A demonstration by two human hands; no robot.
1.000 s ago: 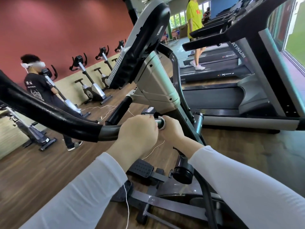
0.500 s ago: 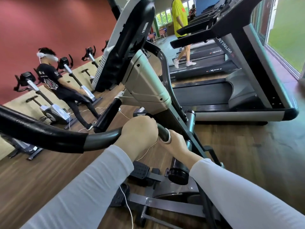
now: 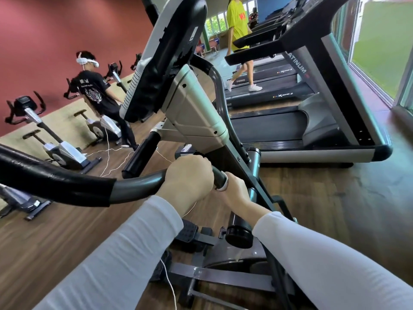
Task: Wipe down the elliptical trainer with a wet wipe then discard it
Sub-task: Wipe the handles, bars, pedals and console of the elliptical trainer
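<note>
Wooden gym flooring runs under rows of machines, with a red wall at ten o'clock, exercise bikes (image 3: 55, 139) along it, and treadmills (image 3: 301, 121) at one to two o'clock beside bright windows. Two other people are in view: one in a black shirt (image 3: 93, 90) by the bikes, one in a yellow shirt (image 3: 238, 25) on a far treadmill.

At the centre stands the elliptical trainer (image 3: 194, 115), its console tilting up toward twelve o'clock. Its handlebar (image 3: 89, 186) sweeps in from nine o'clock and ends near the middle of the view; its long axis lies roughly nine to three, the free end pointing toward three o'clock and slightly up.

The left hand (image 3: 187, 177) is curled fully round the bar just short of its end, knuckles up. The right hand (image 3: 234, 193) sits immediately at four o'clock from it, at the bar's tip, fingers folded; a sliver of white, most likely the wet wipe (image 3: 224, 185), shows between it and the end cap. How tightly it pinches the wipe I cannot tell.

The right hand is nearer the tip, so it seems placed to wipe the end. Any further stroke would run back along the bar toward nine o'clock, where the left hand is in the way.
</note>
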